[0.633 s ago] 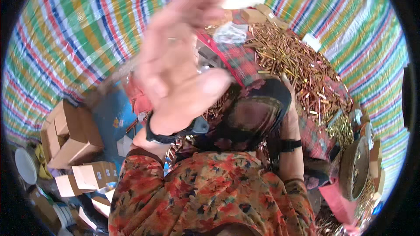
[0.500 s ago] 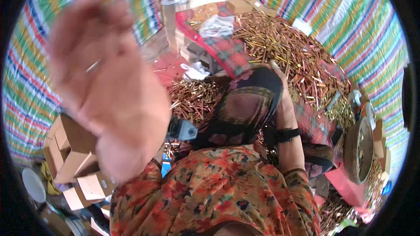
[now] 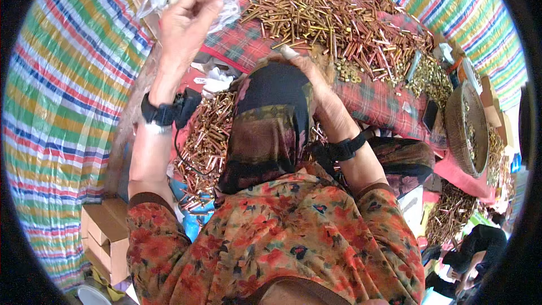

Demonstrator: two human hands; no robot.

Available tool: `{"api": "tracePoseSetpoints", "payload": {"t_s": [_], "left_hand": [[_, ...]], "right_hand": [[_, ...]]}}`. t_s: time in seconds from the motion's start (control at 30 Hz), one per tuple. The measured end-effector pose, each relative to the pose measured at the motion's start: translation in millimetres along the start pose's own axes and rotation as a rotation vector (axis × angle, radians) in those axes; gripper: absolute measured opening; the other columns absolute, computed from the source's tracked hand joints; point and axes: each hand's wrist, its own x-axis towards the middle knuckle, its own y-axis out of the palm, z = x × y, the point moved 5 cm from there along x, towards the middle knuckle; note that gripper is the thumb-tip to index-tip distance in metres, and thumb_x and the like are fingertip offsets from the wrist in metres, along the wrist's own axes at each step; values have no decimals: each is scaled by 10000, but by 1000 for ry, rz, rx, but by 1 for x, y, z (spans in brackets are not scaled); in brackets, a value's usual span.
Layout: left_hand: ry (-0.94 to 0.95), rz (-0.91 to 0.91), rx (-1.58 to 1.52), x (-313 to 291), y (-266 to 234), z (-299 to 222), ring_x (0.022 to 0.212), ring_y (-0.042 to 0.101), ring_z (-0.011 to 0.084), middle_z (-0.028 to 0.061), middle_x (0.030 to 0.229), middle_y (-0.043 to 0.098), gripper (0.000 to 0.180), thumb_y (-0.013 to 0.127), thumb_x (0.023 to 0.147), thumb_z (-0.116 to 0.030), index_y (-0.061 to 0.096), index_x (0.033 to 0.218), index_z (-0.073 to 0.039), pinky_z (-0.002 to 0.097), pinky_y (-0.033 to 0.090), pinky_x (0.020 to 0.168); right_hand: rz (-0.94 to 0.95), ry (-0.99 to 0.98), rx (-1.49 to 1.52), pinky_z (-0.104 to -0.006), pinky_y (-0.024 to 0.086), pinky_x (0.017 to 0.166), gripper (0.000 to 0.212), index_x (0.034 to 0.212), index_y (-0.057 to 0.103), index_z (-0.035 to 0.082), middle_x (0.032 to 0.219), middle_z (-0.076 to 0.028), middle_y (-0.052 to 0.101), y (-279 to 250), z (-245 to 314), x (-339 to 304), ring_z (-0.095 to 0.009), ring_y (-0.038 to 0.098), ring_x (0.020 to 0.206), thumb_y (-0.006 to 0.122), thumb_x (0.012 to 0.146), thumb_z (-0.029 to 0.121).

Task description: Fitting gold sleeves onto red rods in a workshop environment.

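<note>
My left hand (image 3: 189, 22) is raised at the upper left, beside a clear plastic bag (image 3: 228, 14). Its fingers are curled in toward the thumb; whatever may be between them does not show. My right hand (image 3: 307, 73) rests against the far right side of my raised knee (image 3: 271, 113), which dark patterned cloth covers. The right thumb lies stretched out, but the other fingers are hidden. Just beyond that hand spreads a big heap of thin brass-coloured metal rods (image 3: 344, 17). Small brass-coloured rings or nuts (image 3: 350, 73) lie near its lower edge.
Left of my knee is another pile of rods (image 3: 209, 124). A wicker basket (image 3: 468, 130) tilts at the right, near a dark phone-like slab (image 3: 430, 114) on the plaid cloth (image 3: 384, 101). Cardboard boxes (image 3: 107, 237) stand lower left. Another person (image 3: 480, 254) is at the lower right.
My left hand has swung away from close to the camera and its fingers have curled; a small shiny piece showed in its palm before. The view has shifted; my right hand stays at the knee.
</note>
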Motion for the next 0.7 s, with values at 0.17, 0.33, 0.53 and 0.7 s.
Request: {"api": "tracePoseSetpoints", "payload": {"t_s": [0.17, 0.33, 0.53, 0.7], "left_hand": [[-204, 217, 216, 7, 25, 128, 684, 553, 70, 9, 769, 632, 172, 665, 816, -137, 656, 944, -23, 239, 462, 627], [-328, 636, 368, 7, 88, 202, 715, 602, 135, 73, 808, 659, 196, 649, 783, -161, 662, 905, -9, 278, 486, 662], [-195, 994, 556, 19, 169, 235, 824, 639, 244, 137, 895, 669, 269, 628, 795, -221, 650, 963, -13, 345, 489, 756], [-140, 981, 569, 14, 211, 273, 828, 634, 291, 171, 885, 660, 275, 614, 784, -251, 664, 947, -35, 369, 487, 746]], "right_hand": [[-180, -305, -585, -287, 446, 761, 426, 1002, 625, -10, 876, -44, 623, -44, 2, -5, -144, 548, 812, 488, 936, 387], [-712, -216, -759, -307, 488, 657, 246, 1009, 654, 0, 803, -105, 672, -183, 6, -15, -152, 615, 714, 579, 857, 178], [-1042, -333, -1248, -393, 493, 717, 248, 946, 665, 32, 839, -201, 661, -248, 48, -42, -328, 647, 788, 632, 780, 213], [-1074, -309, -1401, -444, 480, 725, 258, 932, 628, 37, 852, -201, 641, -261, 48, -31, -394, 615, 790, 653, 763, 229]]}}
